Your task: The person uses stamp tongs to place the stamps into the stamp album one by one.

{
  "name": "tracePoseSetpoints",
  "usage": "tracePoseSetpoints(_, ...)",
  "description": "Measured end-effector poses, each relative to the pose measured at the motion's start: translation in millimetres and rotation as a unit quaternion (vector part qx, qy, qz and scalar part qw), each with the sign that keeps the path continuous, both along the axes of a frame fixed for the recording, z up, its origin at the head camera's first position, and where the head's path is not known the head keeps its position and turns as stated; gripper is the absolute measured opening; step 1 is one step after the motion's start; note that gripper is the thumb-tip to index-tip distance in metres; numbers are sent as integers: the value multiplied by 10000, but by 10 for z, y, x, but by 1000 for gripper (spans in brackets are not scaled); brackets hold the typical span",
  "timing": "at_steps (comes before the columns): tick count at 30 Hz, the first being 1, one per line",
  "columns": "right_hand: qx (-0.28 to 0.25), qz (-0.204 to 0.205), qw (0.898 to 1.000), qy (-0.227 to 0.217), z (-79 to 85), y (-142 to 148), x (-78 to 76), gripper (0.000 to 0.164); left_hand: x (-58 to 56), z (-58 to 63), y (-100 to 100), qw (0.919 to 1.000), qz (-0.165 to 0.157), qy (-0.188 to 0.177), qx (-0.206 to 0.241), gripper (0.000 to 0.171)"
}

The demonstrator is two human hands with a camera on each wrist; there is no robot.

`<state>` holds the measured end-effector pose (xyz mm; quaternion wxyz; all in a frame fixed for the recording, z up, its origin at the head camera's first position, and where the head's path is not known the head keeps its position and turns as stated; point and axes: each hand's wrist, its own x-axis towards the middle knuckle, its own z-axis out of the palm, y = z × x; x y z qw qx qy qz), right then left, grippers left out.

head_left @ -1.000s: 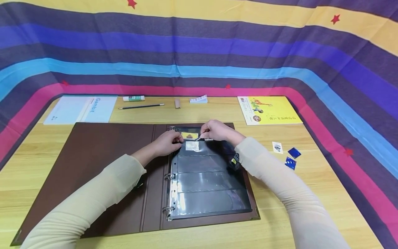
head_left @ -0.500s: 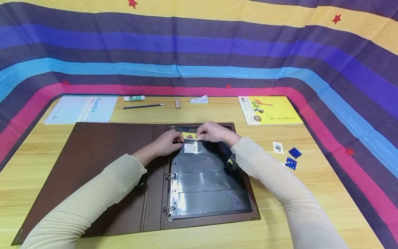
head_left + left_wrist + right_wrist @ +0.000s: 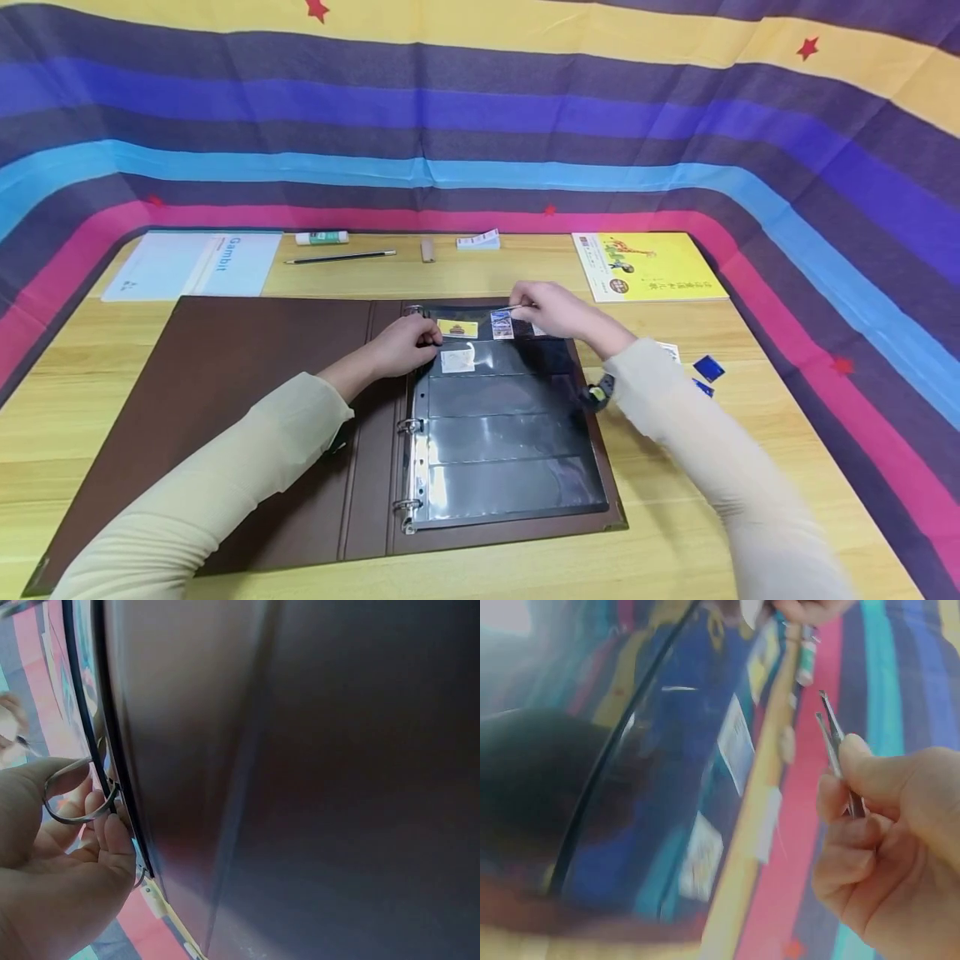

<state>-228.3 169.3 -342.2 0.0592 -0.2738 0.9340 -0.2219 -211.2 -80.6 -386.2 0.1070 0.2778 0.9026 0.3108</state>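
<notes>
A brown ring binder [image 3: 277,417] lies open with a black page of clear pockets [image 3: 510,437] on its right side. My left hand [image 3: 403,346] pinches the page's inner edge beside the top ring; in the left wrist view, thumb and fingers [image 3: 112,840] meet at that ring [image 3: 79,817]. Tweezers [image 3: 836,754] are gripped in my right hand [image 3: 558,317], their tips apart with nothing between them. In the top pocket row sit a yellow stamp [image 3: 457,328] and a blue-and-white stamp [image 3: 502,325]; another is partly hidden by my right hand. A whitish stamp [image 3: 457,360] lies in the second row.
Right of the binder are blue stamps [image 3: 708,367] and a white one [image 3: 672,351], partly covered by my sleeve. Along the back lie a Gambit paper pack [image 3: 195,265], glue stick [image 3: 322,237], pencil [image 3: 341,257], eraser [image 3: 427,250], small pad [image 3: 478,241] and yellow book [image 3: 652,267].
The whitish stamp has shifted slightly left and down into the second row. My right hand has drawn the tweezers off it, up and to the right. My left hand stays put.
</notes>
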Motion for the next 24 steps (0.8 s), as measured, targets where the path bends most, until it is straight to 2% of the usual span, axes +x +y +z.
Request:
tracePoseSetpoints(5, -741, -332, 9964, -223, 80, 491, 244, 10, 11, 18, 1, 10000, -12, 32, 7, 11)
tracePoseSetpoints(9, -1027, -597, 9921, -400, 43, 868, 448, 11, 24, 32, -4, 10000, -9, -2, -2, 12)
tracePoseSetpoints(17, -872, -1367, 9858, -437, -113, 1521, 744, 18, 23, 15, -9, 10000, 37, 47, -9, 11)
tracePoseSetpoints(24, -220, -2011, 9793, -13, -229, 1978, 886, 17, 43, 40, 24, 10000, 6, 6, 14, 11)
